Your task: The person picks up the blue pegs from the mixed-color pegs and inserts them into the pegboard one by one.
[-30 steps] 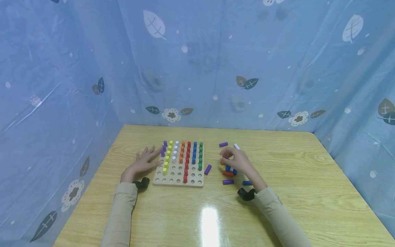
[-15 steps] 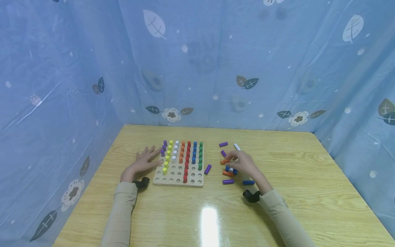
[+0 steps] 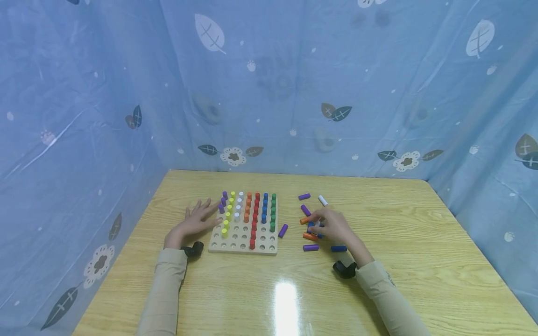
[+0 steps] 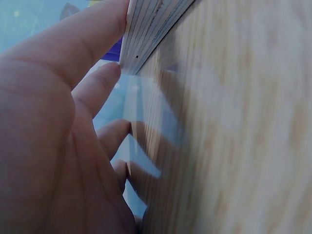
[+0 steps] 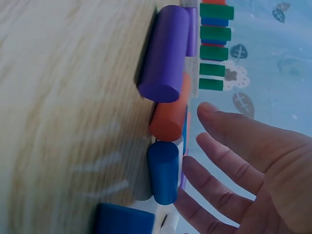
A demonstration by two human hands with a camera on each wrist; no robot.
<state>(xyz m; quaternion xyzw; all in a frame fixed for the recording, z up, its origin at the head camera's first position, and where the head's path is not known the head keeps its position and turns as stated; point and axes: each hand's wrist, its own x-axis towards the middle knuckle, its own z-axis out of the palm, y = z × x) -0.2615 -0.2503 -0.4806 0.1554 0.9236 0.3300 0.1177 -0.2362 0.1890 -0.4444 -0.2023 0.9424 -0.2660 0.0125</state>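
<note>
Where loose blue pegs (image 5: 164, 170) lie clustered with orange pegs (image 3: 310, 237) on the table (image 3: 227, 289), I see the right hand (image 3: 332, 226) lower over them than a second ago, a purple peg (image 3: 305, 210) now uncovered; its fingers stand apart, so I judge nothing picked up yet. Left of that, the pegboard (image 3: 244, 251) holds upright pegs (image 3: 254, 218) in single-colour lines (only red reaches the near edge). The left hand (image 3: 194, 223), fingers spread, touches its left side.

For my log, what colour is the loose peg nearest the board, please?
That peg is purple, clearest in the head view.
</note>
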